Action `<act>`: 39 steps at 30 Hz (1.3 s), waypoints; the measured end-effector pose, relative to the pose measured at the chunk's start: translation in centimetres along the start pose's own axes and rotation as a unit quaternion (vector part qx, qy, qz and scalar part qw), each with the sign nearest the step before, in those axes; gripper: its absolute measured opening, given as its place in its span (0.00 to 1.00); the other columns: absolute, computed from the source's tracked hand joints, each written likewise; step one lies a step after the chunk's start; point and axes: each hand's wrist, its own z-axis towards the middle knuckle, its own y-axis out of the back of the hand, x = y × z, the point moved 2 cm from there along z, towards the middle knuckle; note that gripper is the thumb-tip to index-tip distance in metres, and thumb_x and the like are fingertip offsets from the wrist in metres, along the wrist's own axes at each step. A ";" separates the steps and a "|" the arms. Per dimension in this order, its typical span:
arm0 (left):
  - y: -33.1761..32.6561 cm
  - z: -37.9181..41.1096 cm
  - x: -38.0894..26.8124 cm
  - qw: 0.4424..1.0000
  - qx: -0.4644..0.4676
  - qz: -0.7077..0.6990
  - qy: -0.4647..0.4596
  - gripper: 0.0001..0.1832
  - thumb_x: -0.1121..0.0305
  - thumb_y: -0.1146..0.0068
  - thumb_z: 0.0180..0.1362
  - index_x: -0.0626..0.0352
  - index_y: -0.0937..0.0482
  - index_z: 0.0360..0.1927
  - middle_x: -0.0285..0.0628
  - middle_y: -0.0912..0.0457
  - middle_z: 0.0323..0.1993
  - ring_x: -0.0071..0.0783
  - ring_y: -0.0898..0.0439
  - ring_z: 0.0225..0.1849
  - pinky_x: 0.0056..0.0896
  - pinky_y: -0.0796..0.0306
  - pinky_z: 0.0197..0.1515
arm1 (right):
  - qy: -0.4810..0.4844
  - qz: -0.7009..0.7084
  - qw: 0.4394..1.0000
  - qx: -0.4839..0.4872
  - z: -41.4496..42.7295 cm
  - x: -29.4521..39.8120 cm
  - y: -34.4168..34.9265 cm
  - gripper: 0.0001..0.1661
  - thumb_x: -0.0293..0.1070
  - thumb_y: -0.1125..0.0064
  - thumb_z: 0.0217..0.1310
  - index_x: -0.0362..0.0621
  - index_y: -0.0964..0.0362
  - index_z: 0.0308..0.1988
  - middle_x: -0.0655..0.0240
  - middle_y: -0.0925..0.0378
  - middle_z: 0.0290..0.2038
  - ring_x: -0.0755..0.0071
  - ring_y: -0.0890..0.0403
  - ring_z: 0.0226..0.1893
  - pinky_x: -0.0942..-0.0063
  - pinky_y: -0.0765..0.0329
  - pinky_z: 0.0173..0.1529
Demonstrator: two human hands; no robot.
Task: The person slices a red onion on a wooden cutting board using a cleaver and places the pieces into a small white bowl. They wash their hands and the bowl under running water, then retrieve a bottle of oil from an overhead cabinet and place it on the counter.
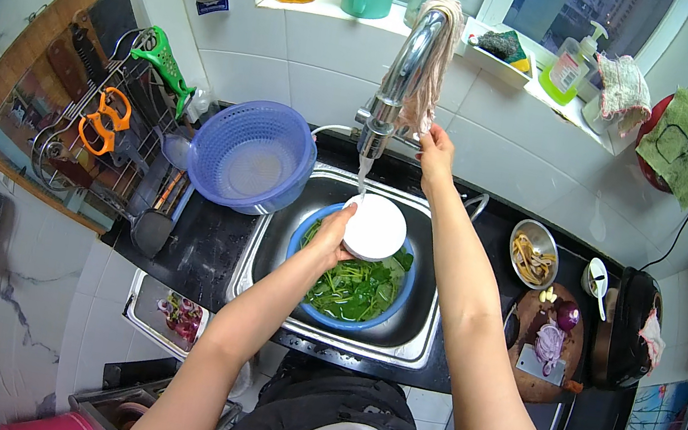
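My left hand (336,231) grips the rim of a white bowl (377,228) under a thin stream of water from the chrome faucet (395,81). Below the bowl, a blue basin (401,302) of water and green leafy vegetables (359,288) sits in the stainless steel sink (423,335). At the faucet's lever (406,142), my right hand (438,155) has its fingers closed around the end. A beige cloth (429,80) is draped over the spout and hangs down to those fingers.
A purple plastic colander (251,160) stands left of the sink, near a utensil rack (123,160) with orange-handled scissors (104,119). At right are a metal bowl of yellowish strips (533,255), a round cutting board (533,387) with sliced onion (547,348) and a cleaver (539,366).
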 end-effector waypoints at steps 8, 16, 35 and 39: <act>1.8 -0.1 1.0 0.999 -0.016 0.029 0.031 0.26 0.46 0.61 0.62 0.52 0.33 0.56 0.42 0.24 0.48 0.38 0.22 0.47 0.47 0.25 0.44 | 0.189 -0.212 0.958 -0.040 -4.8 -1.9 1.6 0.22 0.37 0.54 0.63 0.34 0.35 0.52 0.48 0.28 0.46 0.50 0.26 0.47 0.63 0.31 0.51; 4.5 5.2 4.2 0.909 -0.043 0.364 -0.198 0.17 0.64 0.51 0.56 0.59 0.25 0.48 0.50 0.23 0.47 0.44 0.24 0.49 0.39 0.32 0.54 | -0.400 0.204 0.887 0.105 -21.1 -9.4 1.5 0.27 0.22 0.59 0.56 0.40 0.43 0.57 0.53 0.30 0.50 0.52 0.22 0.44 0.60 0.17 0.40; 4.9 -0.8 3.0 0.993 0.022 0.090 0.073 0.31 0.40 0.60 0.59 0.45 0.42 0.61 0.46 0.31 0.55 0.49 0.25 0.48 0.62 0.26 0.40 | -0.168 -0.512 0.815 0.215 -17.2 -5.2 -3.9 0.32 0.45 0.54 0.61 0.38 0.46 0.59 0.41 0.43 0.60 0.48 0.34 0.58 0.57 0.34 0.58; 7.2 2.1 4.2 0.999 0.003 0.045 0.016 0.29 0.40 0.62 0.61 0.42 0.43 0.61 0.49 0.30 0.52 0.49 0.24 0.47 0.59 0.25 0.35 | -0.038 -0.306 0.890 0.337 -19.0 -6.4 -6.0 0.36 0.42 0.63 0.63 0.34 0.58 0.65 0.46 0.58 0.66 0.49 0.45 0.64 0.56 0.49 0.67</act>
